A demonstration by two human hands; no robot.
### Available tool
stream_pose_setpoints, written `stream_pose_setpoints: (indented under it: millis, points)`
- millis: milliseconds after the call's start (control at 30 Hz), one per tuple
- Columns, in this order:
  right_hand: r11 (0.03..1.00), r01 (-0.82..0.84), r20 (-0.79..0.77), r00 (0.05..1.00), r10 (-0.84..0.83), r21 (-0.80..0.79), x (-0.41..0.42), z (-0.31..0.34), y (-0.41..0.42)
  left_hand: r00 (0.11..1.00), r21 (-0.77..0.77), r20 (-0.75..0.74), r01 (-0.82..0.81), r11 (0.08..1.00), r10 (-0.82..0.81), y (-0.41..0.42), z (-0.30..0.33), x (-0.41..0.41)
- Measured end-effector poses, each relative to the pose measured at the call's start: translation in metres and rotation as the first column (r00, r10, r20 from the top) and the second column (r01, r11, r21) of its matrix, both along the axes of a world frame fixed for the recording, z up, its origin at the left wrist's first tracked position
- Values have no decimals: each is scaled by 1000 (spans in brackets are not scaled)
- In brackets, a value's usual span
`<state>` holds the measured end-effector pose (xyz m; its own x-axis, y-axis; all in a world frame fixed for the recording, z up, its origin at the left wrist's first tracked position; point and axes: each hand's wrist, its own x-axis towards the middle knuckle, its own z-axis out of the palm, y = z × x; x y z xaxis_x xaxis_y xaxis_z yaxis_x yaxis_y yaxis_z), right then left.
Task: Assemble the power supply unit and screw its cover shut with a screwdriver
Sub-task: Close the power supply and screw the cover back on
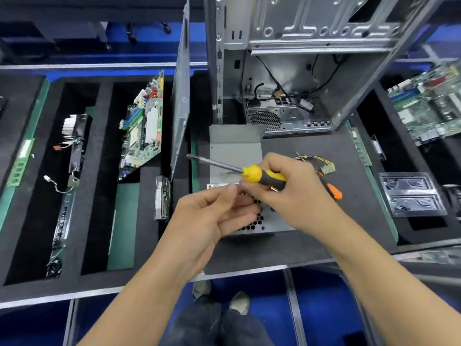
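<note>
While my right hand [279,188] is gripping the yellow-and-black screwdriver [252,173] by its handle, my left hand [214,216] is pinching something too small to identify above the stiff, sharp-edged power supply unit [237,151] lying on the black mat [311,240].

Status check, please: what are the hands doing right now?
Right hand grips yellow screwdriver, shaft level, off any screw. Left hand pinching something tiny, unclear. Power supply unit beneath.
</note>
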<state>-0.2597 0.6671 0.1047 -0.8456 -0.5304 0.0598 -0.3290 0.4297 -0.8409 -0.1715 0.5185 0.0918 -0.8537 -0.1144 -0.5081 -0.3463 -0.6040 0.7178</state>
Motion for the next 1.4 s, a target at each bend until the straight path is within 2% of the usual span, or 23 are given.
stream_pose_setpoints:
  millis: [233,367,500,567,667,833,1033,1267,1400]
  points:
    - [999,-49,-101,994,48,-1,23,-6,7,996,57,89,-27,998,22,6,-3,3]
    - [999,-15,-166,986,21,38,30,-12,7,996,63,84,-41,997,35,7,-8,10]
    - [1000,-30,-207,978,30,2,35,-11,3,996,29,80,-53,998,50,5,-11,14]
    - [998,46,-154,987,-51,-38,34,-11,6,994,18,65,-89,996,88,3,-14,15]
    - [971,211,46,977,-206,-117,33,-17,19,995,-52,12,-101,994,102,-4,-18,20]
    - [968,245,64,967,-248,46,38,-26,37,996,-150,-25,-88,985,85,-11,-21,26]
    - [977,166,-158,977,-144,137,52,-28,43,991,-195,-60,-130,972,121,-20,-29,28]
    - [992,72,-256,966,-44,101,61,-37,44,987,-220,-32,-161,962,158,-19,-31,28]
    - [997,17,-326,945,7,70,60,-43,46,986,-164,-48,-168,972,162,-20,-31,29]
